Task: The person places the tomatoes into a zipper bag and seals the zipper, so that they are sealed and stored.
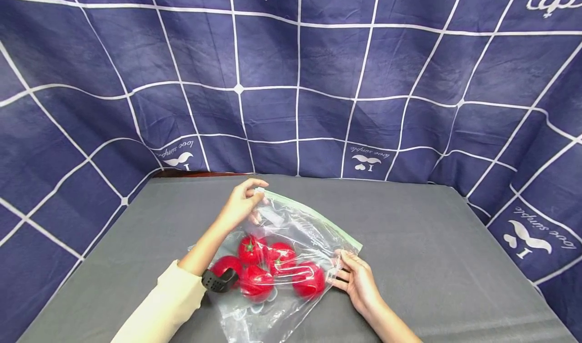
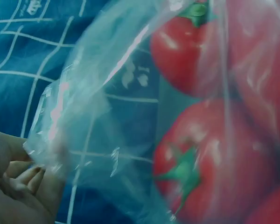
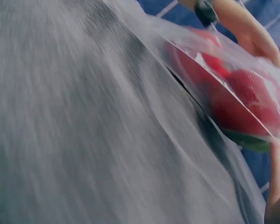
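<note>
A clear zip bag [image 1: 291,222] with a pale green zip strip [image 1: 313,212] holds several red tomatoes [image 1: 309,280] with green stems. My left hand [image 1: 243,200] pinches the bag's far left corner, at the end of the zip strip. At the near right end, my right hand [image 1: 356,277] grips the side edge of the plastic, thumb on top. In the left wrist view, tomatoes [image 2: 210,158] show large through the film, beside my left hand [image 2: 23,182]. The right wrist view is blurred; the bagged tomatoes [image 3: 247,100] appear at its right, above my right hand's fingers [image 3: 277,172].
A grey cloth-covered table [image 1: 432,262] lies under the bag. Behind and at both sides hangs a blue curtain [image 1: 318,115] with a white grid. A black band [image 1: 220,281] is on my left wrist, over part of the bag.
</note>
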Available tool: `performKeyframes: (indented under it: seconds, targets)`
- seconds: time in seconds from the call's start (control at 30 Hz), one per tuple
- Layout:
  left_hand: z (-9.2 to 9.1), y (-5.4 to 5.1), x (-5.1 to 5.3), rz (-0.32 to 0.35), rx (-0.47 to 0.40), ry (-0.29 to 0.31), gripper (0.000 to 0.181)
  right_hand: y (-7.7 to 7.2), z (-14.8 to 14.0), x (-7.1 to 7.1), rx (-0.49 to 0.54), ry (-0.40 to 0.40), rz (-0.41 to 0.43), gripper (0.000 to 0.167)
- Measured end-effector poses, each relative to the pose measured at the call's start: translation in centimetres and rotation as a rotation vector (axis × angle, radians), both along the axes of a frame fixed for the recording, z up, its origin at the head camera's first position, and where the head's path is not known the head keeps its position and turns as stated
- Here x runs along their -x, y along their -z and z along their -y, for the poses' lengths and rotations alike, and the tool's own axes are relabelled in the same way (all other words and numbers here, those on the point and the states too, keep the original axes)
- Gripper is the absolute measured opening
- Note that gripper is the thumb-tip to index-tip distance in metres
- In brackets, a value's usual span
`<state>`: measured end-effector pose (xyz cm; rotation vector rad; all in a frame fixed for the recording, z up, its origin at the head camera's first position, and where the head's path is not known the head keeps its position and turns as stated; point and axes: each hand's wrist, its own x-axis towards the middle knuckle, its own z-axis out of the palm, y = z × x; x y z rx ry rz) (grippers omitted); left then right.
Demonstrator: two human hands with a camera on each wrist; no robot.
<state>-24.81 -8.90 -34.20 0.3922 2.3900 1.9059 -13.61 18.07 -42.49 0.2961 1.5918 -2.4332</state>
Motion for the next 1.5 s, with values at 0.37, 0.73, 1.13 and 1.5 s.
performKeyframes:
  seconds: [0.37, 0.73, 1.13, 1.5]
  targets:
    - [-2.1, -0.5, -3.8, 0.213, -0.162, 0.086, 0.032, -1.3, -5.7, 2.1, -0.193, -0.076, -0.059, 0.025]
    - [-2.0, -0.5, -5.2, 0.27, -0.322, 0.005, 0.032, -3.4, -6.3, 8.0, -0.513, -0.099, -0.131, 0.02]
    - [0.2, 0.9, -2.0, 0.108, -0.347, -0.28, 0.033, -4.0, -1.6, 12.8, -0.617, 0.151, -0.178, 0.034]
    - [1.0, 3.7, 0.8, -0.105, -0.622, -0.481, 0.022, -4.0, 0.2, 14.7, -0.589, 0.051, -0.237, 0.033]
